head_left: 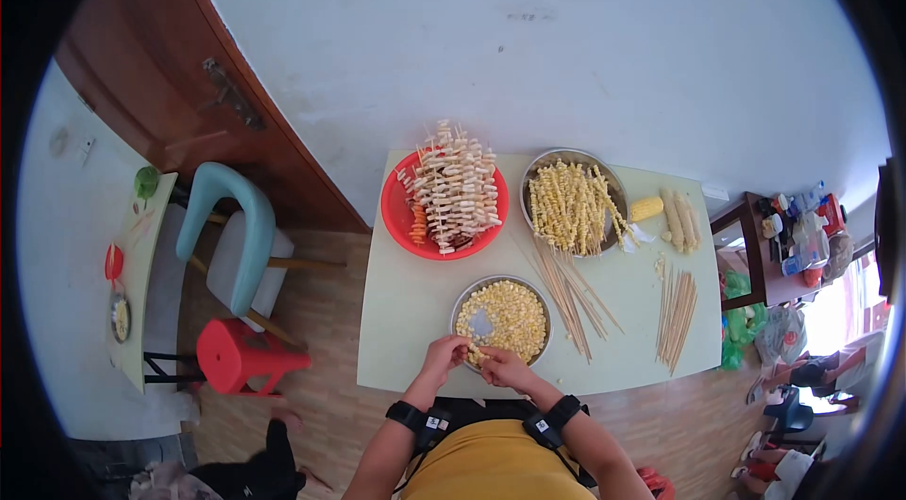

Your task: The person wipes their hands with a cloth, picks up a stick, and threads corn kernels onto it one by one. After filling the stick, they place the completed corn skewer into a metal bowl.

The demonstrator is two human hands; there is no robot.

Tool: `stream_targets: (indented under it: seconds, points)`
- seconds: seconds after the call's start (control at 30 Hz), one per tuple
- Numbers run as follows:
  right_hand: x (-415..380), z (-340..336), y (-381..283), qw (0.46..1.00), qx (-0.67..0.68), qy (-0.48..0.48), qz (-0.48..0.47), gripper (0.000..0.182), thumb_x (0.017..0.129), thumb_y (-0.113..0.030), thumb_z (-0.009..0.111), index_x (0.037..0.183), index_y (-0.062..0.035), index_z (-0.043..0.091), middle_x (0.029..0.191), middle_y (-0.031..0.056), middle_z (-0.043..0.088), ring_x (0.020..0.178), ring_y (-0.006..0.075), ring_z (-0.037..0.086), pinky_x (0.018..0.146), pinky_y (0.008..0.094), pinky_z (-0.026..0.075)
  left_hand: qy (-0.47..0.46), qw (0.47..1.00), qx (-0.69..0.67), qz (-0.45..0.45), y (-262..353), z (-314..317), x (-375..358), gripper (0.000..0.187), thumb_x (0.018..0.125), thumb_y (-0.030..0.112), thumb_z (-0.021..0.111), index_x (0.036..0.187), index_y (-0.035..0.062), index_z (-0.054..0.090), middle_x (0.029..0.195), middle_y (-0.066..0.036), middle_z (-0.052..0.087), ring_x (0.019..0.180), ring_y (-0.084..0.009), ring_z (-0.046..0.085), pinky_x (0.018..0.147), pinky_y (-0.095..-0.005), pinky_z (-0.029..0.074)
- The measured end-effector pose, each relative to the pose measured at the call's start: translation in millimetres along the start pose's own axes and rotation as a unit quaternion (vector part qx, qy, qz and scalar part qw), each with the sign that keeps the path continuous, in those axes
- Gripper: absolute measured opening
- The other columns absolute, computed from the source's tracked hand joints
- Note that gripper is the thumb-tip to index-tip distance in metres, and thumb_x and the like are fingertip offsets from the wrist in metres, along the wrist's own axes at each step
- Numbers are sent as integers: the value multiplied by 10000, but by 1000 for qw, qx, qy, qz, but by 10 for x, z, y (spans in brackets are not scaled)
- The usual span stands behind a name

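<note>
My left hand (447, 356) and my right hand (502, 369) are close together over the near edge of a metal bowl (545, 341) of loose corn kernels (514, 311). Both hands have closed fingers around a short piece with kernels on it; its details are too small to tell. Behind the bowl, a red basin (389, 217) holds many skewers of pale pieces (462, 184). A larger metal bowl (615, 181) holds skewers of corn kernels (566, 203). Bare wooden sticks (563, 297) lie to the right of my hands.
More sticks (676, 321), a yellow corn cob (646, 208) and stripped cobs (679, 220) lie on the table's right (623, 349). A red stool (241, 354) and a blue chair (253, 255) stand left. Other people are at the lower left and far right.
</note>
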State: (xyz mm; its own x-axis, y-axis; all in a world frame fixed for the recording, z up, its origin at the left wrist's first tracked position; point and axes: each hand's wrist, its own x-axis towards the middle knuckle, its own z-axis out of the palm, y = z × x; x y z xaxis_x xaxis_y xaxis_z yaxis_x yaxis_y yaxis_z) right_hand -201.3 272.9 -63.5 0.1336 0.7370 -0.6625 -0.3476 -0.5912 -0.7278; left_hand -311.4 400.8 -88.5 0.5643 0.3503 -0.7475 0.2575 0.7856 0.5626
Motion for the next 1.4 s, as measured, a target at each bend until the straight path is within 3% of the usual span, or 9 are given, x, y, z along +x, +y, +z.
stream_targets:
  seconds: [0.07, 0.4, 0.47, 0.7, 0.93, 1.13, 1.23, 1.3, 1.4]
  points:
    - [8, -11, 8, 997, 67, -26, 1, 449, 841, -207, 478, 1247, -56, 358, 535, 14, 478, 412, 67, 395, 381, 195, 314, -23, 999, -23, 13, 15, 7, -8, 80, 756, 147, 575, 776, 72, 555, 621, 20, 519, 579, -68, 504, 561, -190, 402]
    - [-60, -34, 25, 998, 53, 35, -1, 448, 833, -247, 502, 1209, -36, 383, 592, 30, 518, 427, 79, 440, 384, 193, 338, 5, 988, 108, 110, 46, 176, 73, 137, 782, 182, 589, 827, 55, 561, 717, -23, 590, 631, -67, 535, 580, -186, 407]
    - [-90, -64, 86, 995, 83, 32, -39, 423, 833, -245, 500, 1183, -26, 407, 617, 26, 530, 464, 80, 469, 411, 201, 365, 4, 991, 4, 136, 43, 171, 137, 102, 796, 134, 561, 843, 43, 552, 756, -56, 609, 621, -65, 526, 564, -168, 397]
    - [-205, -211, 270, 993, 81, 83, -36, 319, 843, -204, 488, 1111, -33, 469, 662, 19, 544, 518, 80, 484, 462, 199, 386, 42, 982, -40, 181, 227, 110, 340, 79, 802, 99, 542, 821, 22, 538, 732, -56, 604, 571, -45, 477, 507, -161, 367]
    - [-324, -281, 231, 990, 60, 120, -39, 221, 848, -191, 478, 974, -25, 551, 621, -4, 519, 502, 59, 442, 458, 186, 360, 54, 982, -27, 178, 243, 142, 446, 118, 812, 145, 551, 828, 29, 539, 742, -40, 592, 560, -49, 468, 526, -163, 386]
    - [-422, -521, 138, 976, 102, 163, -100, 235, 865, -226, 445, 937, -38, 566, 574, -19, 477, 464, 45, 387, 420, 181, 309, 63, 989, -12, 132, 173, 145, 420, 140, 813, 171, 555, 864, 43, 537, 796, -47, 596, 713, -99, 575, 557, -180, 410]
    - [-420, -699, 19, 956, 144, 218, -131, 255, 872, -247, 433, 946, -40, 563, 556, -20, 460, 445, 46, 368, 405, 179, 292, -5, 987, 90, 130, 133, 107, 419, 167, 834, 192, 518, 911, 44, 527, 852, -49, 592, 801, -137, 586, 641, -211, 427]
    - [-403, -852, -122, 943, 165, 248, -149, 257, 874, -244, 431, 952, -37, 560, 552, -17, 456, 437, 47, 362, 401, 178, 286, -54, 978, 190, 73, 136, 147, 365, 205, 835, 209, 519, 937, 32, 531, 877, -60, 599, 805, -142, 588, 668, -225, 435]
    - [-363, -1090, -447, 928, 168, 293, -156, 281, 876, -260, 426, 986, -29, 544, 539, -18, 444, 418, 47, 347, 383, 178, 275, -86, 973, 207, 53, 59, 116, 385, 225, 833, 218, 522, 953, 28, 533, 891, -67, 602, 808, -145, 590, 691, -232, 437]
